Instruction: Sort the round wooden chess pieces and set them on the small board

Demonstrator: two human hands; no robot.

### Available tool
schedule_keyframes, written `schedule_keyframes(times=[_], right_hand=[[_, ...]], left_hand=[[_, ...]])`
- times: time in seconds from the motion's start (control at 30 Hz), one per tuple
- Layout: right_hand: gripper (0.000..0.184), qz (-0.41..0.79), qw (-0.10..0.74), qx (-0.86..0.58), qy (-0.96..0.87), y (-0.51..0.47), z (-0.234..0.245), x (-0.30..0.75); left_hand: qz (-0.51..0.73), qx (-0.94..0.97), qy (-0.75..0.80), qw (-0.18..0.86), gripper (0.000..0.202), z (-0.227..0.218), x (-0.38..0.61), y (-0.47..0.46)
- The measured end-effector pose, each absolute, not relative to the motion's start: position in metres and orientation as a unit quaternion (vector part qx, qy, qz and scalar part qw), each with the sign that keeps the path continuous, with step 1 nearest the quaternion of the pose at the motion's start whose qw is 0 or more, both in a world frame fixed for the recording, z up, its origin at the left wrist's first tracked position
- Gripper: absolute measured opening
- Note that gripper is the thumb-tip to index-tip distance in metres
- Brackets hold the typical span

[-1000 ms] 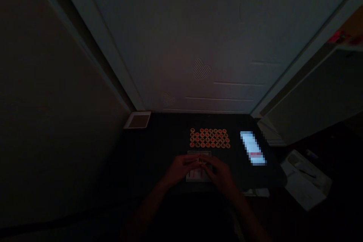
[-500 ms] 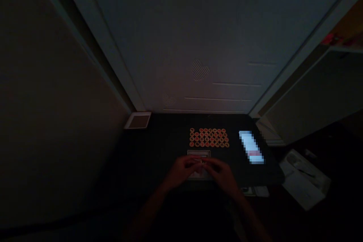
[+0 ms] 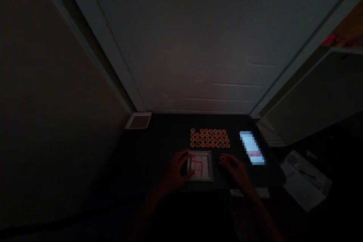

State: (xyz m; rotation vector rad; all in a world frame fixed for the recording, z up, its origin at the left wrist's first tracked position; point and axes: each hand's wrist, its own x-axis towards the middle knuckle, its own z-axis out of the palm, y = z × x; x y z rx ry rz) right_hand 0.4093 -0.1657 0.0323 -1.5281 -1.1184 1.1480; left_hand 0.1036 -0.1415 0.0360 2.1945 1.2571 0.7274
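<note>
The scene is very dim. A small white box (image 3: 200, 166) with red marks lies on the dark table (image 3: 159, 147). My left hand (image 3: 176, 168) rests at the box's left edge, fingers bent against it. My right hand (image 3: 235, 168) is to the right of the box, fingertips pinched on a small round piece (image 3: 222, 159). Behind the box, several round orange pieces (image 3: 209, 138) lie in tidy rows.
A lit phone (image 3: 252, 147) lies right of the pieces. A white lid or tray (image 3: 138, 120) sits at the table's back left corner. A pale box (image 3: 307, 179) lies lower right. A door stands just behind the table.
My hands were together over the white box; they have parted. The right hand moved right with a round piece, the left slid to the box's left edge, uncovering the box.
</note>
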Motion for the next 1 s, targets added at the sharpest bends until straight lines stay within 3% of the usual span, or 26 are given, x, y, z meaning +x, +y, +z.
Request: schedule_keyframes(times=[0.2,0.33,1.0], right_hand=[[0.056,0.489,0.459,-0.613,-0.417,-0.161,0.029,0.416],[0.057,0.518,0.456,-0.595,-0.412,-0.160,0.031,0.418],[0.048,0.545,0.404,-0.550,-0.487,-0.148,0.052,0.380]], left_hand=[[0.210,0.827,0.442,0.278,0.103,0.037,0.094,-0.144],[0.190,0.831,0.440,0.283,0.121,0.032,0.090,-0.144],[0.188,0.819,0.453,0.297,0.123,0.033,0.093,-0.145]])
